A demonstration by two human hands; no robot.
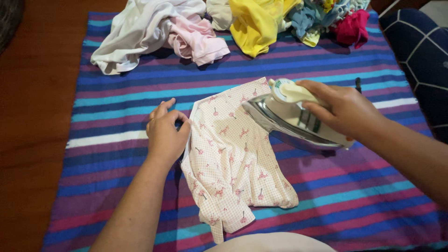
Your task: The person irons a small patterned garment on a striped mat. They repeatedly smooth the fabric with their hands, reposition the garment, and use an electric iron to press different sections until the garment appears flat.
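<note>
Two hands of yours are at work in the head view, both on or over the small checked garment [235, 161], a pale piece printed with little pink motifs that lies crumpled in the middle of the striped cloth [116, 107]. Your left hand [165, 133] rests palm down at the garment's left edge, fingers close together and curled a little, the fingertips touching the fabric's border and the stripes just beside it. Your right hand [343, 109] is wrapped around the cream handle of the iron [294, 116], fingers closed tight over the grip, thumb hidden below it. The iron sits at the garment's upper right corner, its shiny metal soleplate tilted so that the pointed nose reaches over the fabric; whether the plate is pressing the garment or held just above it cannot be told from here.

Beyond the garment, along the far edge of the striped cloth, lies a row of unsorted clothes: a white bundle [135, 32] far to the left of it, a pink piece [198, 39] next to that, a yellow piece [256, 23] straight above the garment, then light blue items [310, 18] and a magenta one [352, 28] toward the right. To the garment's left, past the cloth's border, you see bare wooden floor [32, 116]. To its right, well apart, lies a dark blue cushion [420, 56] with thin white lines.
</note>
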